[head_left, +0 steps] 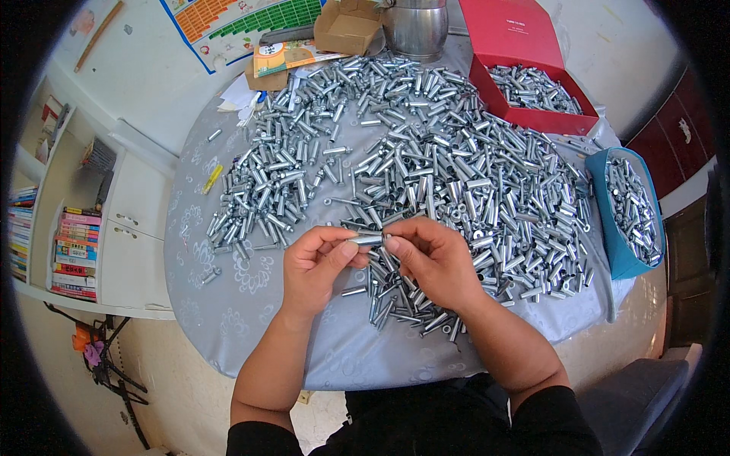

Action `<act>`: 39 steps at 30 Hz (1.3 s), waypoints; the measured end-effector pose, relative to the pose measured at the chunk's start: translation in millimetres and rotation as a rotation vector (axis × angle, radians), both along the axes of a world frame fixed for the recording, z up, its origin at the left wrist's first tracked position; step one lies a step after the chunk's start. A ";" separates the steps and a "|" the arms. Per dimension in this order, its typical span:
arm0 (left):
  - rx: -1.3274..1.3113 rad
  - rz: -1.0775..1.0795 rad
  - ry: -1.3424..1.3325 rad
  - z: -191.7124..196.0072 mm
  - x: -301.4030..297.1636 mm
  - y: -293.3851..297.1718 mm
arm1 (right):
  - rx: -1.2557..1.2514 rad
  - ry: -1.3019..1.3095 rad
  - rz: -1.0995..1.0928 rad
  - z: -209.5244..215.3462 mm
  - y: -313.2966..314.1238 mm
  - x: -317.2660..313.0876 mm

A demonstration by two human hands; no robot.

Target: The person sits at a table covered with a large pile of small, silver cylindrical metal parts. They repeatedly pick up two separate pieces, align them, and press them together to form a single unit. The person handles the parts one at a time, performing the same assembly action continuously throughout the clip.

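Here, left fingers (344, 253) and right fingers (404, 249) pinch a metal sleeve (368, 240); pale lettering (516, 21) marks a red lid (506, 44).

Two bare hands (321, 262); one held metal sleeve (368, 240); one red box (532, 119) at half past one; one blue bin (610, 228) at three o'clock; one steel pot (415, 32) near twelve; sleeve anchors (456, 188) beyond counting.

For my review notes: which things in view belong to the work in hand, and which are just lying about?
Likely in use:
small metal piece between left hand and right hand
loose metal pieces
red box and teal bin with more

Apparently lying about:
yellow object
cardboard box
metal pot
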State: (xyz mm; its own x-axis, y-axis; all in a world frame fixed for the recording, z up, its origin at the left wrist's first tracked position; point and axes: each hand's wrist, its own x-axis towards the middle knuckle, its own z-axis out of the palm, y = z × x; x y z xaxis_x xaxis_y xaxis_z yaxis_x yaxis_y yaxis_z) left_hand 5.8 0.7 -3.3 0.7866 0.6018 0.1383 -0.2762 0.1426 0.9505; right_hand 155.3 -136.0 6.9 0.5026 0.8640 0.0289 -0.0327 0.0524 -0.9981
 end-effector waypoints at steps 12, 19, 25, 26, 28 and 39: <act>-0.003 0.005 0.010 -1.8 0.2 0.2 | 0.040 0.016 -0.056 4.1 1.1 -4.2; -0.013 0.019 0.013 -2.7 -1.1 1.6 | 0.024 0.017 -0.050 9.3 -0.1 -5.1; 0.020 0.020 0.007 -3.9 -0.3 2.1 | 0.010 -0.059 -0.038 4.5 -0.8 -2.4; 0.016 0.025 0.012 -4.0 -0.5 2.1 | 0.057 -0.093 -0.069 6.6 -0.3 -4.0; 0.008 0.036 0.021 -3.5 -0.7 2.1 | 0.035 -0.014 -0.047 3.5 1.9 -5.0; 0.005 0.089 0.131 0.7 0.3 0.4 | 0.127 -0.310 -0.073 4.7 0.5 -1.5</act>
